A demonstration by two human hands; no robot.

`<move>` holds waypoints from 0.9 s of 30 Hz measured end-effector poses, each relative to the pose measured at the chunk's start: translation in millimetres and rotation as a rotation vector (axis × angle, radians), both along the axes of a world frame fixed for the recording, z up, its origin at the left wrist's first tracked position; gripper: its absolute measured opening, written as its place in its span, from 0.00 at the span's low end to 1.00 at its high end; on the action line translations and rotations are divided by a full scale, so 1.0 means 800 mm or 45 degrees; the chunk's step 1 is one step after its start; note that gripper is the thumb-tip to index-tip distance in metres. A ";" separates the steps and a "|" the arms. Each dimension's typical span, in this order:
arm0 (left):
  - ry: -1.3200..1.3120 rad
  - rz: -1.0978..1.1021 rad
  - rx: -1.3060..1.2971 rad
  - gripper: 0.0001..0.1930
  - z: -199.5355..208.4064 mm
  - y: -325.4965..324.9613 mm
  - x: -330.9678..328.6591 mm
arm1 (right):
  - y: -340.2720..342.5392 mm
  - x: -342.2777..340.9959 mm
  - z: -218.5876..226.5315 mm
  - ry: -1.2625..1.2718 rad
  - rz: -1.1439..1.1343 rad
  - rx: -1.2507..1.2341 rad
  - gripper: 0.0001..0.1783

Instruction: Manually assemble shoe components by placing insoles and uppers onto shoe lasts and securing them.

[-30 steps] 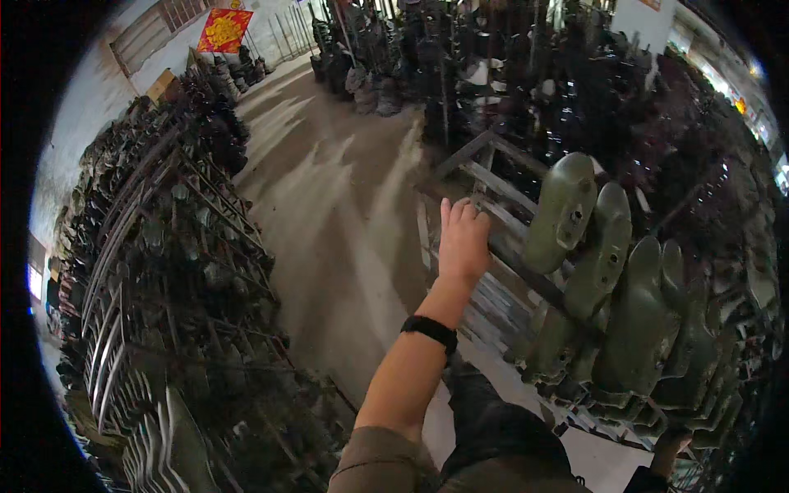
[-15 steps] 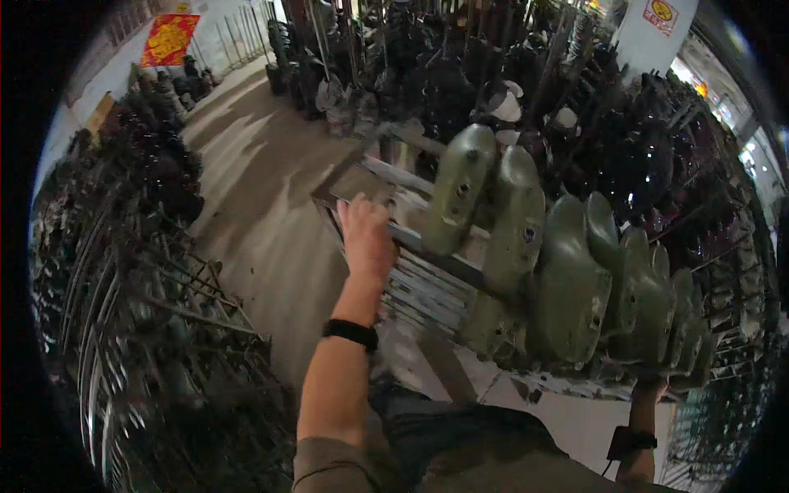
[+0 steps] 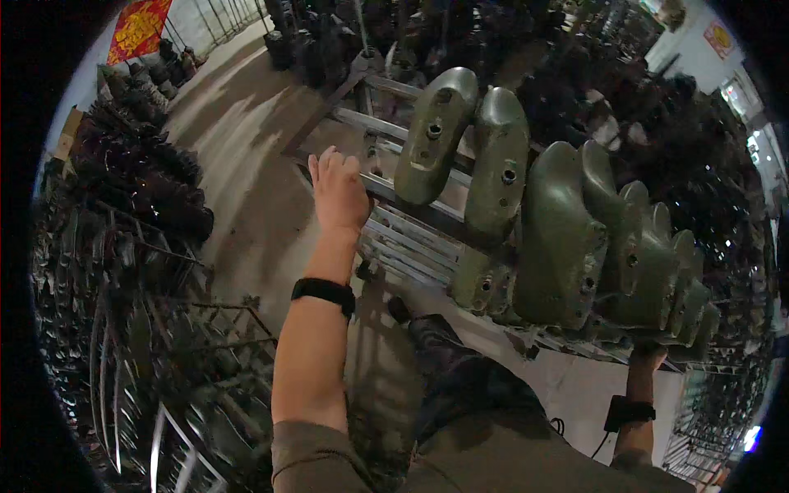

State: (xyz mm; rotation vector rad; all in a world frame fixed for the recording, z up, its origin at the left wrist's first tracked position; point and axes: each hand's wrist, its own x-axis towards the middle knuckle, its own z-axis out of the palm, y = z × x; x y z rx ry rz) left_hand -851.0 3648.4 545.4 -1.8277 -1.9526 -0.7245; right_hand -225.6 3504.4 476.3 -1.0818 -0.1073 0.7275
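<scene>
Head view: my left hand point(image 3: 340, 191) is at the near-left corner of a grey metal slatted rack point(image 3: 370, 123), fingers bent and closed over its dark near rail point(image 3: 423, 218). My right hand point(image 3: 648, 356) reaches under the near edge toward the rack's right end; its fingers are hidden there, so I cannot tell whether they are pinching the edge or only resting against it. Between my hands the rack carries smooth, olive-green, foot-shaped moulds — they begin past my left hand and crowd along the near edge toward the right end. The leftmost green mould point(image 3: 436, 135) leans just beside a second one point(image 3: 497, 164), both with round holes facing me, and a broader one point(image 3: 563, 238) stands near them. Beyond the rack's left end lies bare brown floor point(image 3: 234, 156) — and at the far wall, a red-and-yellow poster point(image 3: 138, 31).
</scene>
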 end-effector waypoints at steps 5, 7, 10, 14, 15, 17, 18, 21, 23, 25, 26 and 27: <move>-0.054 -0.142 0.317 0.04 0.001 0.100 -0.200 | 0.130 -0.146 -0.040 -0.201 0.239 -0.082 0.25; -0.026 -0.053 0.131 0.04 0.016 0.121 -0.280 | 0.137 -0.179 -0.057 -0.275 0.432 -0.022 0.25; -0.023 0.070 0.013 0.04 0.037 0.187 -0.400 | 0.213 -0.235 -0.065 -0.429 0.747 0.185 0.26; -0.044 0.081 -0.055 0.04 0.052 0.256 -0.578 | 0.303 -0.472 -0.048 -0.319 0.421 0.056 0.24; -0.056 0.036 0.126 0.04 0.052 0.282 -0.627 | 0.328 -0.496 -0.059 -0.313 0.454 0.087 0.24; -0.053 0.047 0.075 0.04 0.066 0.332 -0.706 | 0.371 -0.552 -0.052 -0.331 0.492 0.116 0.24; -0.044 0.057 0.020 0.04 0.071 0.358 -0.743 | 0.397 -0.596 -0.058 -0.340 0.508 0.125 0.24; -0.052 0.064 -0.043 0.04 0.072 0.442 -0.884 | 0.458 -0.729 -0.067 -0.322 0.588 0.204 0.23; 0.000 0.077 -0.047 0.04 0.076 0.496 -0.969 | 0.515 -0.853 -0.042 -0.316 0.623 0.217 0.23; 0.001 0.060 -0.017 0.04 0.081 0.541 -1.065 | 0.574 -0.989 0.003 -0.315 0.632 0.240 0.23; 0.010 0.066 0.025 0.05 0.079 0.563 -1.118 | 0.592 -1.054 0.006 -0.303 0.640 0.263 0.23; 0.073 0.133 -0.001 0.06 0.077 0.587 -1.169 | 0.613 -1.108 0.005 -0.289 0.649 0.287 0.23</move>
